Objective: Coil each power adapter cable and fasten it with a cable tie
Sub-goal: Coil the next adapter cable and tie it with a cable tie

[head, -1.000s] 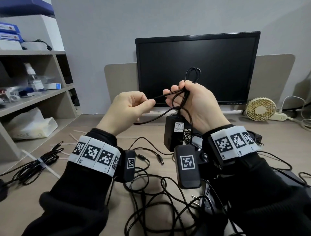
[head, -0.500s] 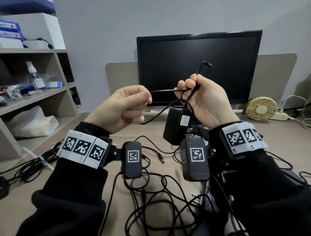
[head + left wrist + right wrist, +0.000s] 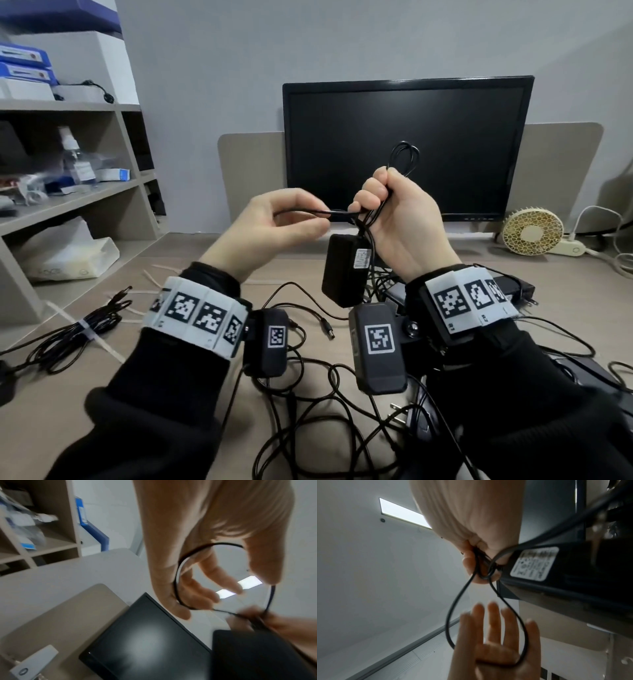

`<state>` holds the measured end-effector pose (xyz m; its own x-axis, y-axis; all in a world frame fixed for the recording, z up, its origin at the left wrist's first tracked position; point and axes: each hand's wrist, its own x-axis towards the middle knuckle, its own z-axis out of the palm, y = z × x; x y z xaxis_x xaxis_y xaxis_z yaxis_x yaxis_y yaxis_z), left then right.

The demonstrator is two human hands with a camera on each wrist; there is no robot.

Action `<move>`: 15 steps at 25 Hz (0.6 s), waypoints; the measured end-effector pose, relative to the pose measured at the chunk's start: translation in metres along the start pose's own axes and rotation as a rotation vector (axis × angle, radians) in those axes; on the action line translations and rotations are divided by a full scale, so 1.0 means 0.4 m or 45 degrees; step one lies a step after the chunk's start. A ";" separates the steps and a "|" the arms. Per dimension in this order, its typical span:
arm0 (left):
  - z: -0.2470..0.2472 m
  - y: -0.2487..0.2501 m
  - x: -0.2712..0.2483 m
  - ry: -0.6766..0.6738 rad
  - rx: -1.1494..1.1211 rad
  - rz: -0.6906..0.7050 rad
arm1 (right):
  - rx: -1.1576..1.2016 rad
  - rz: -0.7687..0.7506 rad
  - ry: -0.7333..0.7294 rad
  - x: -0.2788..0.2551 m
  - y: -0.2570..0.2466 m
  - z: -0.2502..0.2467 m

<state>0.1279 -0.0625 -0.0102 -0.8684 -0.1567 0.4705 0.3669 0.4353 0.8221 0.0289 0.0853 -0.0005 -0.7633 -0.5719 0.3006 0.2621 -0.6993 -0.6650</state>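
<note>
Your right hand [image 3: 397, 219] grips the coiled cable [image 3: 404, 161], adapter [image 3: 346, 270] hanging; left hand [image 3: 274, 229] holds a cable loop

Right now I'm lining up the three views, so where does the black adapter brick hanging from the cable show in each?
Head: adapter hangs mid-frame, below the right hand.
Left wrist: adapter is the dark, blurred block at lower right.
Right wrist: adapter fills the right side, white label facing the camera.
Shared landmark: the monitor, behind the hands in head, lower middle in left wrist.
</note>
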 end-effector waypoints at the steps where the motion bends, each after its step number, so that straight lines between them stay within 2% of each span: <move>1: 0.023 -0.004 0.006 0.010 0.086 0.036 | -0.003 0.001 -0.016 -0.003 0.007 0.006; 3: 0.052 -0.009 0.015 0.014 0.206 0.068 | -0.014 0.019 -0.062 -0.008 0.019 0.014; 5: 0.050 -0.013 0.016 -0.009 0.248 0.023 | -0.035 0.042 -0.089 -0.009 0.017 0.014; 6: 0.036 -0.017 0.017 0.038 0.299 0.008 | -0.040 0.035 -0.092 -0.007 0.009 0.011; 10: -0.053 -0.031 0.022 0.548 0.544 -0.093 | -0.014 -0.054 -0.082 -0.001 -0.042 -0.011; 13: -0.059 -0.016 0.010 0.737 0.887 -0.332 | -0.159 -0.099 -0.094 -0.005 -0.040 -0.006; 15: -0.048 0.009 0.000 0.849 1.092 -0.409 | -0.212 -0.095 -0.107 -0.007 -0.025 0.002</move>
<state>0.1356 -0.0778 -0.0010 -0.4362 -0.7005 0.5649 -0.4141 0.7136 0.5651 0.0289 0.0934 0.0058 -0.7232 -0.5598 0.4045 0.1001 -0.6645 -0.7406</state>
